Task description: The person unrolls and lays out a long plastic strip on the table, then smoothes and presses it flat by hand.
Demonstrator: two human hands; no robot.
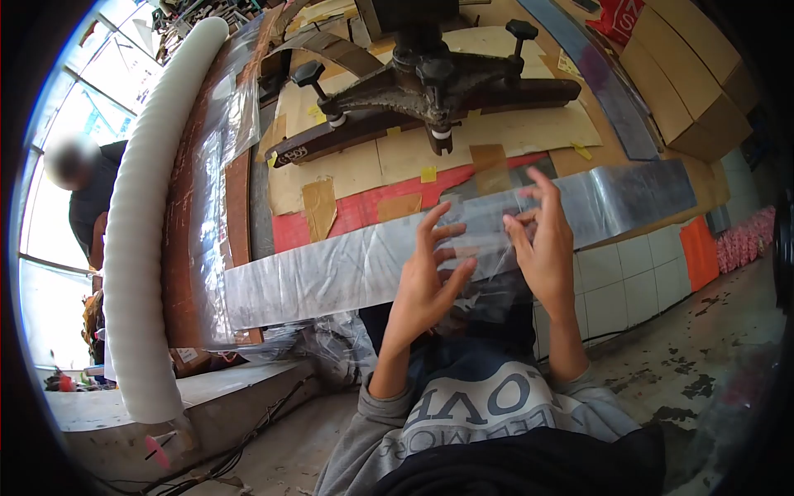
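Both hands are raised over the front edge of the table, above a long strip of clear plastic sheeting (331,277). My left hand (426,285) has its fingers apart and slightly bent, with the thumb stretched to the right. Facing it, my right hand (546,248) holds its index finger up while the thumb and another finger come close together. Thin, see-through film (492,285) shows faintly between the hands, blurred, and seems to hang from the right fingertips. Its outline is hard to make out.
A dark metal clamp frame (430,74) with black knobs stands on the wooden board (356,169). At left lies a white foam roll (145,223), with a person (91,198) beyond it. Cardboard boxes (678,74) are at right. Cables (240,446) run along the floor.
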